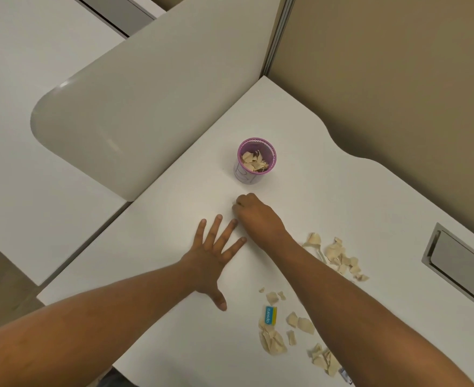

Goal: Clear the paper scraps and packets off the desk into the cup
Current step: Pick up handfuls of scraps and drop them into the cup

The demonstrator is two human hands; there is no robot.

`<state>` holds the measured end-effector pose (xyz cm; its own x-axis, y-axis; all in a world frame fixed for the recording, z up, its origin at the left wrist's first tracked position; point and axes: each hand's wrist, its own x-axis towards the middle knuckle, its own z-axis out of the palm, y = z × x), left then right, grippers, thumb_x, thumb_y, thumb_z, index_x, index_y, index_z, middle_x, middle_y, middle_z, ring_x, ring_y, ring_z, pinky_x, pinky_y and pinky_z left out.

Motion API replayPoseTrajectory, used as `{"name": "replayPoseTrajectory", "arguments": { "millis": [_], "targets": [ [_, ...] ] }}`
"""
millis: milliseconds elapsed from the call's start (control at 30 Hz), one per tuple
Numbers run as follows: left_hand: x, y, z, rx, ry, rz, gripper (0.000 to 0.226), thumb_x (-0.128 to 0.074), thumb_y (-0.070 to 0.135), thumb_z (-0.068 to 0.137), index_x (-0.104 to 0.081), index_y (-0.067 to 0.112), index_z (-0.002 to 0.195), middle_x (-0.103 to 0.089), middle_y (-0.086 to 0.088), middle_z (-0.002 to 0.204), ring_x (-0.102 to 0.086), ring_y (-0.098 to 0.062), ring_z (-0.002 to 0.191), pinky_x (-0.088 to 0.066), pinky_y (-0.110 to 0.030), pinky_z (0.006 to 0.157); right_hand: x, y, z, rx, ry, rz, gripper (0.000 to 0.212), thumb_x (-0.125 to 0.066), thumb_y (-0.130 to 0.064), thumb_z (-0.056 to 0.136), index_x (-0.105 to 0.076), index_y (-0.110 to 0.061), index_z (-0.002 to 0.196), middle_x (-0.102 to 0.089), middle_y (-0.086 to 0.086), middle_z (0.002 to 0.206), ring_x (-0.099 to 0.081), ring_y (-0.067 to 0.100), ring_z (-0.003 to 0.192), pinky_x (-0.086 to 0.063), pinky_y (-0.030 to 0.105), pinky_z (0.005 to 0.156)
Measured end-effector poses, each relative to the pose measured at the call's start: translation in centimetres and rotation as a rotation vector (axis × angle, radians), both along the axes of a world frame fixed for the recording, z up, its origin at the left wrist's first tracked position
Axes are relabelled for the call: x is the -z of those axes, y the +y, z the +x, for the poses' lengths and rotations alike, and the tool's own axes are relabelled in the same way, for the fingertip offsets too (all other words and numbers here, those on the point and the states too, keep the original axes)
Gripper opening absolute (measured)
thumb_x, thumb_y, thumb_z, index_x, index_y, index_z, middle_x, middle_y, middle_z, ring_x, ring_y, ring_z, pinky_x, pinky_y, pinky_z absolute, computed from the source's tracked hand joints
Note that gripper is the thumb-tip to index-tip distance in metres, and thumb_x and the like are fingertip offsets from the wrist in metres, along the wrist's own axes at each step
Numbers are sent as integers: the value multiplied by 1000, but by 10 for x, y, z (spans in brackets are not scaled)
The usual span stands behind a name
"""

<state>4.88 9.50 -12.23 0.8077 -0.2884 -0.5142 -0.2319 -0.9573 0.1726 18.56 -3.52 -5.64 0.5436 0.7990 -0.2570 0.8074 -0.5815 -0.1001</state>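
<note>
A purple mesh cup (256, 160) stands upright on the white desk (328, 196), with tan paper scraps inside it. My right hand (255, 216) is closed just in front of the cup; a bit of something pale shows at its fingertips, but what it holds is hidden. My left hand (213, 255) lies flat on the desk, fingers spread, beside the right wrist. Tan paper scraps (339, 255) lie scattered right of my right forearm. More scraps (275, 336) lie near the front edge beside a blue and yellow packet (270, 315).
A grey divider panel (152, 93) rises along the desk's left side, and a beige partition wall (398, 79) stands behind it. A metal cable hatch (459, 263) is set into the desk at the right. A small dark object (345, 375) peeks out at my right forearm.
</note>
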Motion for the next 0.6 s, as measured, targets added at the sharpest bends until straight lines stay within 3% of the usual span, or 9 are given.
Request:
{"name": "replayPoseTrajectory", "arguments": {
  "millis": [100, 167, 233, 300, 433, 500, 600],
  "targets": [
    [0, 0, 1, 3, 2, -3, 167, -45, 110, 35, 29, 27, 160, 43, -18, 163, 44, -50, 146, 19, -76, 115, -16, -5, -1, 90, -41, 215, 30, -65, -9, 92, -68, -6, 122, -68, 12, 120, -62, 28, 111, -57, 35, 82],
    [0, 0, 1, 6, 5, 1, 167, -45, 109, 36, 31, 27, 159, 45, -18, 162, 46, -50, 144, 19, -76, 115, -31, -2, 9, 171, -178, 492, 24, -69, -6, 88, -74, -5, 112, -73, 10, 111, -66, 27, 103, -56, 34, 81],
    [-1, 0, 2, 10, 22, 8, 166, -45, 109, 36, 33, 27, 157, 48, -18, 160, 49, -51, 142, 19, -77, 114, -47, 3, 27, 246, -296, 641, 22, -69, -8, 88, -75, -8, 109, -74, 7, 110, -62, 24, 101, -53, 31, 84],
    [-1, -1, 2, 9, 33, 21, 166, -45, 109, 37, 36, 27, 156, 51, -18, 158, 51, -51, 140, 20, -77, 113, -58, 10, 46, 312, -322, 602, 23, -72, -11, 86, -75, -11, 109, -75, 3, 111, -62, 24, 102, -52, 33, 84],
    [-4, 0, 3, 9, 41, 26, 165, -45, 110, 37, 41, 29, 153, 54, -15, 156, 53, -49, 140, 24, -76, 112, -65, 14, 69, 406, -113, 341, 20, -61, -23, 95, -78, -19, 106, -74, 1, 109, -56, 27, 109, -47, 37, 91],
    [-7, 1, 4, 2, 42, 23, 165, -41, 111, 35, 41, 30, 152, 53, -14, 157, 52, -48, 141, 25, -75, 112, -72, 9, 71, 424, -69, 358, 22, -60, -23, 96, -78, -19, 108, -72, 6, 110, -56, 28, 110, -50, 39, 93],
    [-15, 1, 6, -4, 61, 30, 166, -40, 112, 33, 43, 31, 151, 54, -13, 156, 52, -47, 141, 30, -72, 110, -85, -15, 64, 406, -181, 480, 24, -58, -14, 97, -76, -17, 112, -75, -1, 114, -58, 24, 105, -53, 35, 89]
  ]
}}
